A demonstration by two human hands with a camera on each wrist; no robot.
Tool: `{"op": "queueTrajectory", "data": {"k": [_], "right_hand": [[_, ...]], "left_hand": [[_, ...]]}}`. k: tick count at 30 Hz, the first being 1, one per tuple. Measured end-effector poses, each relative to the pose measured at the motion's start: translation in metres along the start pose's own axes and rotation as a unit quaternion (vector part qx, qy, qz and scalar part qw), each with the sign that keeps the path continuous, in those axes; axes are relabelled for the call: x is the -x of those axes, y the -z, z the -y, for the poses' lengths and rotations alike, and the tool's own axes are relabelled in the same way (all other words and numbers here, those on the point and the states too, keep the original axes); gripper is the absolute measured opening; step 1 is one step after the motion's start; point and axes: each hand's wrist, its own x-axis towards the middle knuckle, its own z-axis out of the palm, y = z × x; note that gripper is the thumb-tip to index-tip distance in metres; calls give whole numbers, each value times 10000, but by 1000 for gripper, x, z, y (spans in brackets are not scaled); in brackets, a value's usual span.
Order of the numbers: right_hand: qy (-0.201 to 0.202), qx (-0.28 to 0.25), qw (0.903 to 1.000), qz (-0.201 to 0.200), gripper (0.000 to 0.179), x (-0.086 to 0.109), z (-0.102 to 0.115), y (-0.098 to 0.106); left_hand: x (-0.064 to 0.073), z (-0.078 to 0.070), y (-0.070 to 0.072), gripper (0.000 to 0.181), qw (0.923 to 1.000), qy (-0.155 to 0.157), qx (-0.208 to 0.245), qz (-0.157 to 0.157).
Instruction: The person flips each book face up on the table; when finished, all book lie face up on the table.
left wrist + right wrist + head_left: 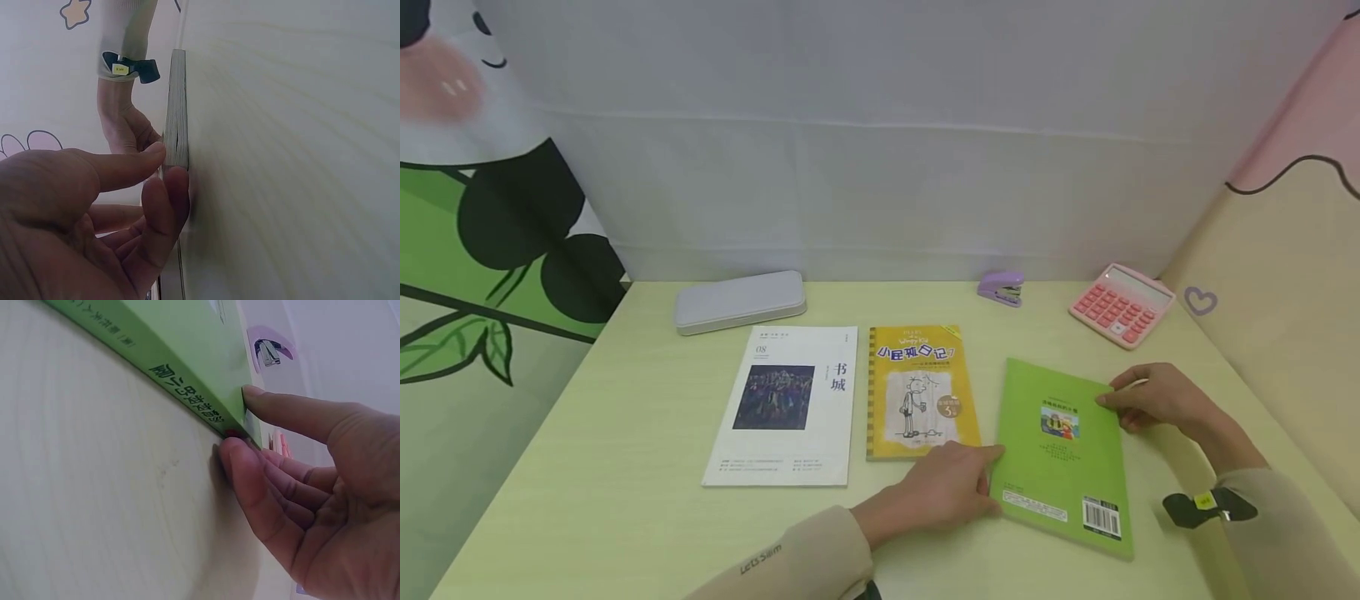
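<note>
A green book (pixel 1052 475) lies slightly turned on the table, back cover up, with a small picture and a barcode. At its left edge, my left hand (pixel 936 492) pinches it between thumb and fingers. The left wrist view shows the thumb over the cover side and fingertips against the page edge (pixel 177 106). My right hand (pixel 1161 396) grips the upper right corner. In the right wrist view, the right thumb is on the cover and a fingertip sits low by the lettered spine (pixel 181 387).
Left of the green book lies a yellow comic book (pixel 921 400), then a white magazine (pixel 786 458). Along the back stand a grey case (pixel 741 302), a purple stapler (pixel 1002 287) and a pink calculator (pixel 1122 307). Fabric walls (pixel 887 192) rise behind the table.
</note>
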Motion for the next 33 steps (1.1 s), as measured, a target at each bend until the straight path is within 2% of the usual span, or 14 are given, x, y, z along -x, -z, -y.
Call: {"op": "queueTrajectory", "data": {"k": [16, 20, 25, 33], "right_hand": [[-79, -187, 9998, 46, 59, 7, -1, -2], [-51, -206, 9998, 37, 60, 8, -3, 0], [102, -396, 9991, 62, 50, 10, -3, 5], [386, -866, 9955, 44, 38, 11, -12, 13]], "left_hand": [[-2, -1, -2, 57, 9999, -6, -123, -4], [-3, -1, -1, 62, 9999, 25, -150, 28], [-3, -1, 0, 68, 9999, 73, -117, 59], [-2, -1, 2, 63, 9999, 84, -116, 85]]}}
